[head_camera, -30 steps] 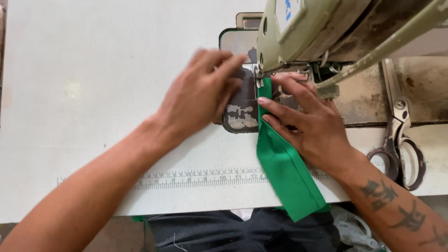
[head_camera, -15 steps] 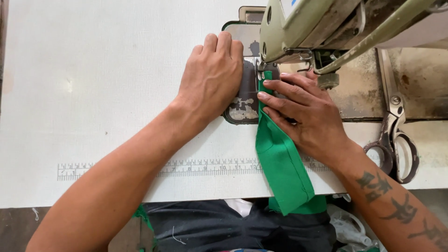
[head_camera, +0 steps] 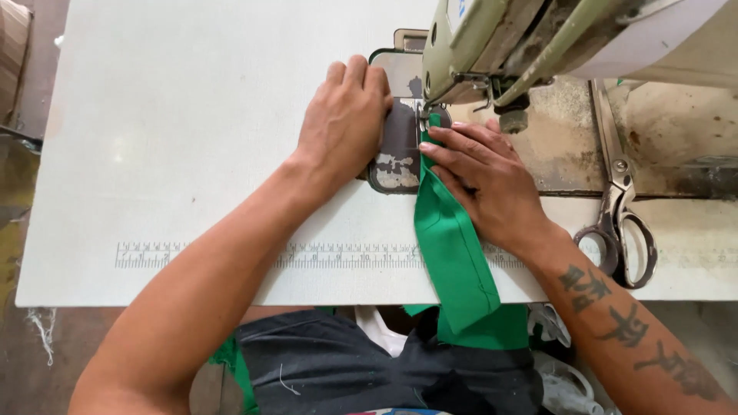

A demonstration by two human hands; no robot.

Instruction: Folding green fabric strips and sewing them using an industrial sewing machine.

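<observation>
In the head view, a white table [head_camera: 192,154] carries a grey-green sewing machine [head_camera: 492,38] at its far right corner. A strip of green cloth [head_camera: 453,261] runs from under the needle area of the machine back across the table and over the near edge, where it hangs down toward the person's lap. The strip is narrow, folded lengthwise, smooth and flat on the table, and widens a little where it droops past the edge.

The left hand [head_camera: 346,127] lies palm down, fingers together and stretched out flat, on the table and on the worn metal plate [head_camera: 396,154] just left of the cloth; it grips nothing. The right hand [head_camera: 488,180] also lies open and flat, its fingers spread over the right side of the cloth near the needle, pressing it down without closing around it.

A pair of scissors [head_camera: 619,207] with metal blades lies on the table's right side, handles toward the near edge, just beside the right wrist but apart from it. A printed ruler strip [head_camera: 231,255] runs along the table's near edge, passing under the cloth. No containers show anywhere on the table
</observation>
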